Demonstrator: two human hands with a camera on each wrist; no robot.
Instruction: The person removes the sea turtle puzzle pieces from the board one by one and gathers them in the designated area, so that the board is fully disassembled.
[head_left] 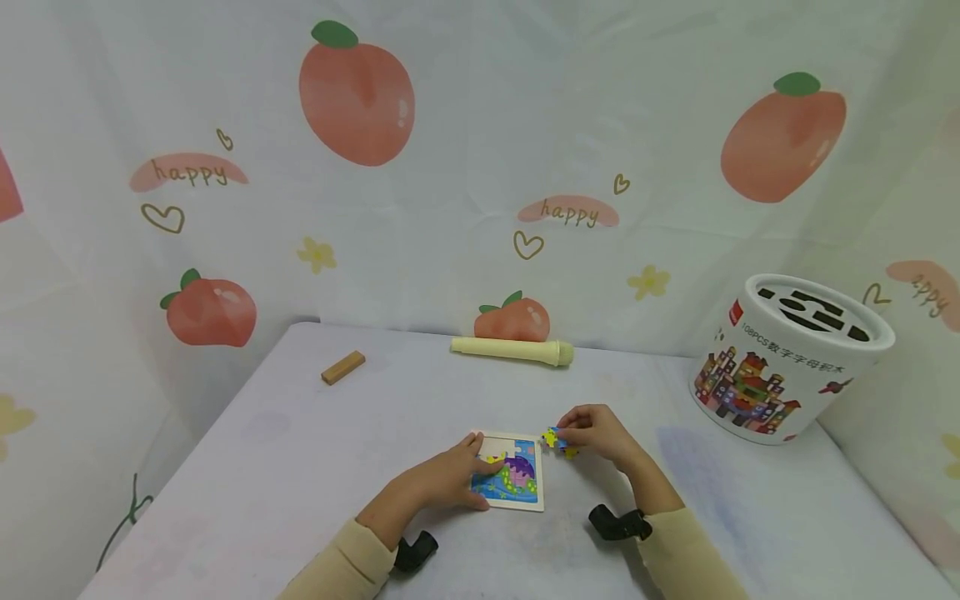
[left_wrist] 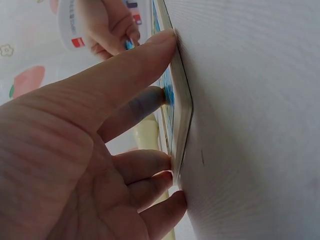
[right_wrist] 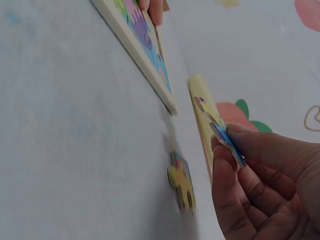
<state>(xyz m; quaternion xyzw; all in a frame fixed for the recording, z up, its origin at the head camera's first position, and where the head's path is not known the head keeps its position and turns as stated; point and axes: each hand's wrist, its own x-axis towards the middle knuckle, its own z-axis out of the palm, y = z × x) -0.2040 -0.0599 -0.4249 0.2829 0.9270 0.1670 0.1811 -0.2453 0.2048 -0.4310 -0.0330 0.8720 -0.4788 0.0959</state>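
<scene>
A jigsaw puzzle board with a pale wooden frame and a colourful picture lies on the table. My left hand rests on its left side with spread fingers. In the left wrist view the thumb touches the frame's edge, and one finger presses the picture. To the right of the board my right hand pinches a blue and yellow puzzle piece between thumb and fingers, raised above the table. Below it a loose yellow puzzle piece lies on the table.
A cream toy microphone lies at the table's back edge. A small wooden block is at the back left. At the right stands a large white tub of letter blocks. A patterned curtain hangs behind the table.
</scene>
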